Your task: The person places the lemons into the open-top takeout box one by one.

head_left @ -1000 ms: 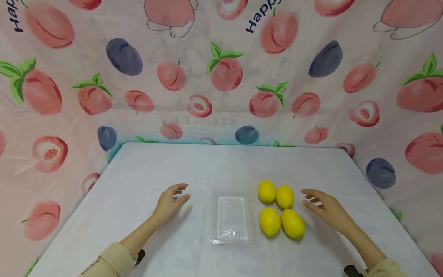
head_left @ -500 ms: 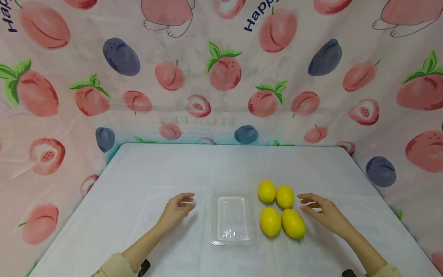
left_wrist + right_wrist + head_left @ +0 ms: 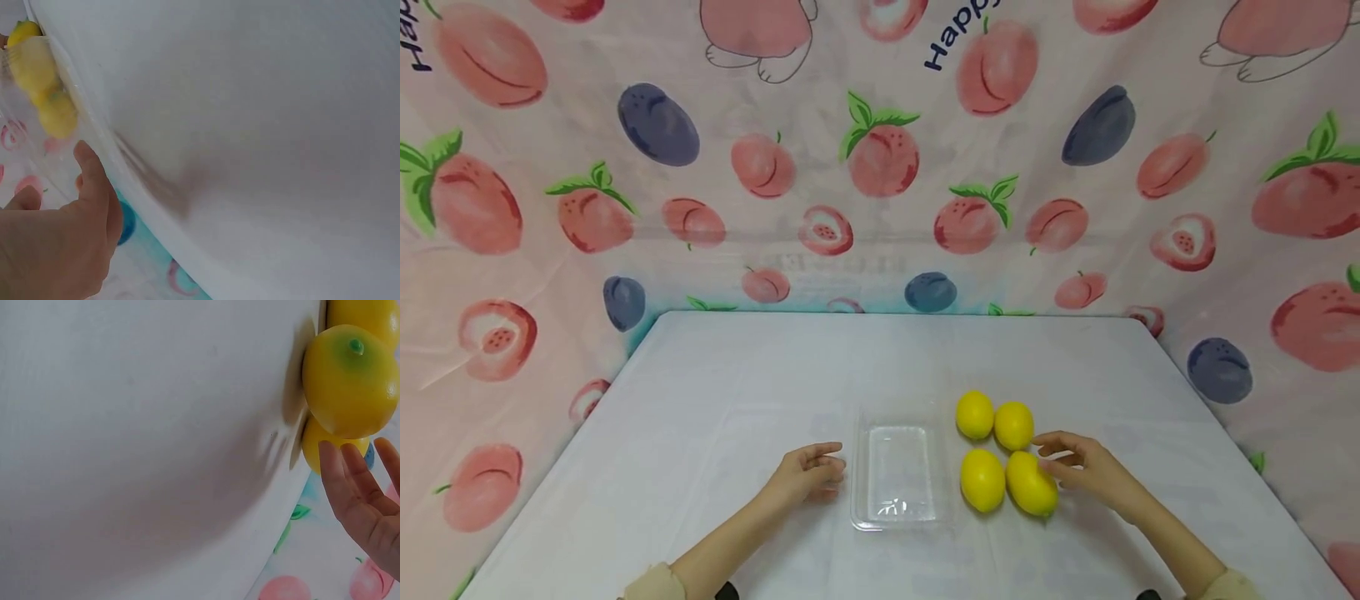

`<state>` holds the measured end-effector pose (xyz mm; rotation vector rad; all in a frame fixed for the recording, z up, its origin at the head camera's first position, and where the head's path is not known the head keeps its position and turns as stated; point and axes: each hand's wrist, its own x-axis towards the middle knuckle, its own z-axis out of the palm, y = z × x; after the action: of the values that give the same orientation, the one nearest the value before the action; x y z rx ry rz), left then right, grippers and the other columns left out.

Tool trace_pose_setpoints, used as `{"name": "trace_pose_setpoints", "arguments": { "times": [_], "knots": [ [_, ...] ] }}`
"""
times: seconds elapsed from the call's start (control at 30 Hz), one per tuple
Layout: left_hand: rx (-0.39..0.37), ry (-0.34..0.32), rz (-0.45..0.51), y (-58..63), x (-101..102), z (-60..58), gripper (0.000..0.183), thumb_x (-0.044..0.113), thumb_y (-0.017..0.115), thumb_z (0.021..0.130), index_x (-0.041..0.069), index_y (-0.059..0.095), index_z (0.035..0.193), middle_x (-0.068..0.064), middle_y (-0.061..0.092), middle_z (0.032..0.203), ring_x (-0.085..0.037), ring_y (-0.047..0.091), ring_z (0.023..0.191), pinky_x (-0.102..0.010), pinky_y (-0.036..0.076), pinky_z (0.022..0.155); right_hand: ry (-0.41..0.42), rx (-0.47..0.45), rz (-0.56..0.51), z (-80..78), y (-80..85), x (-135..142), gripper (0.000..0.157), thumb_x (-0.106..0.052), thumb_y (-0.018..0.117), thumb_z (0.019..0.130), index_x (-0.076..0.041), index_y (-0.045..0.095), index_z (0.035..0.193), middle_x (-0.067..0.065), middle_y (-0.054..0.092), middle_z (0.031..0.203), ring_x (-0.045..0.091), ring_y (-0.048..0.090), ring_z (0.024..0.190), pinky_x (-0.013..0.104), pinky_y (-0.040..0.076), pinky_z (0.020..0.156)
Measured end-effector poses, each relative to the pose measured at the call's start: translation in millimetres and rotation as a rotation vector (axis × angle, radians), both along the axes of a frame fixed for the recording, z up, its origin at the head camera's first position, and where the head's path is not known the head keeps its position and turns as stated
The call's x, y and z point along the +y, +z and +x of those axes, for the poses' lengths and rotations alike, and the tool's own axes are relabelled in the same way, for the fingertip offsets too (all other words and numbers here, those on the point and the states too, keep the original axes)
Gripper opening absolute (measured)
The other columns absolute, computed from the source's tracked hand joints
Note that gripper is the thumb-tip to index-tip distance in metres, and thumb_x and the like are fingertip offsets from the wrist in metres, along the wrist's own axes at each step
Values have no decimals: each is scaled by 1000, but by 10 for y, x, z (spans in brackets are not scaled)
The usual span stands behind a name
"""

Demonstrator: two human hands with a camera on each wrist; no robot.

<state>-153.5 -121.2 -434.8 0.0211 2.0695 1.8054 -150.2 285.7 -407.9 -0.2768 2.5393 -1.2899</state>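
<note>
A clear plastic box (image 3: 898,479) lies on the table between my hands. Just left of it hovers my left hand (image 3: 808,477), fingers loosely bent and holding nothing. In the left wrist view, that hand (image 3: 69,231) points toward the see-through wall of the box (image 3: 87,103), with yellow lemons (image 3: 57,115) behind it. Several lemons stand right of the box in two rows. My right hand (image 3: 1090,468) is at the right side of the near right lemon (image 3: 1032,483), fingertips overlapping its edge. In the right wrist view, the fingers (image 3: 340,487) are spread close to the green-tipped lemon (image 3: 350,381).
A white cloth covers the table (image 3: 760,358). Behind and beside it hangs a curtain (image 3: 700,167) printed with peaches and blue fruit. The far left lemon (image 3: 974,415) and its neighbour (image 3: 1014,426) stand behind the near pair.
My left hand has moved right and nearer to me, up to the side of the box. The right hand has moved left and down to the lemons. Box and lemons stay put.
</note>
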Motion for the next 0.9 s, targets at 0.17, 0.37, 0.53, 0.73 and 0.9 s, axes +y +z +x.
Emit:
{"name": "trace_pose_setpoints", "arguments": {
  "times": [0.17, 0.37, 0.53, 0.73, 0.9],
  "knots": [
    [-69, -14, 75, 24, 66, 32, 56, 10, 59, 87, -9, 39, 136, -8, 61, 103, -12, 61, 88, -30, 58, 80, 6, -28, 13, -1, 10, -19, 45, -22, 59, 92, 5, 50, 127, 29, 56, 117, 27, 62, 96, 31, 59, 68],
    [-81, 25, 81, 6, 133, 69, 54, 6, 58, 86, -5, 40, 135, 0, 58, 94, -13, 58, 84, -29, 58, 73, 11, -77, 19, -30, 40, -47, 46, -22, 60, 92, 6, 50, 127, 27, 57, 116, 26, 62, 94, 36, 59, 70],
    [-74, 44, 78, -40, 170, 82, 51, 5, 59, 86, -4, 43, 133, 1, 57, 91, -12, 58, 80, -26, 57, 69, 27, -120, 11, -52, 26, -68, 48, -23, 62, 90, 6, 50, 127, 28, 54, 118, 25, 62, 94, 34, 57, 68],
    [-79, 23, 97, -43, 178, 88, 49, 8, 59, 88, -6, 43, 133, 3, 58, 89, -11, 58, 79, -23, 57, 68, 49, -131, 15, -62, 3, -75, 50, -23, 66, 87, 6, 51, 125, 28, 54, 117, 23, 62, 89, 31, 55, 61],
    [-85, 18, 103, -23, 174, 91, 49, 9, 59, 89, -5, 43, 133, 3, 59, 88, -12, 59, 80, -22, 57, 68, 50, -162, 24, -73, 11, -88, 52, -24, 66, 87, 5, 49, 126, 30, 52, 118, 24, 62, 88, 34, 56, 62]
  ]
}}
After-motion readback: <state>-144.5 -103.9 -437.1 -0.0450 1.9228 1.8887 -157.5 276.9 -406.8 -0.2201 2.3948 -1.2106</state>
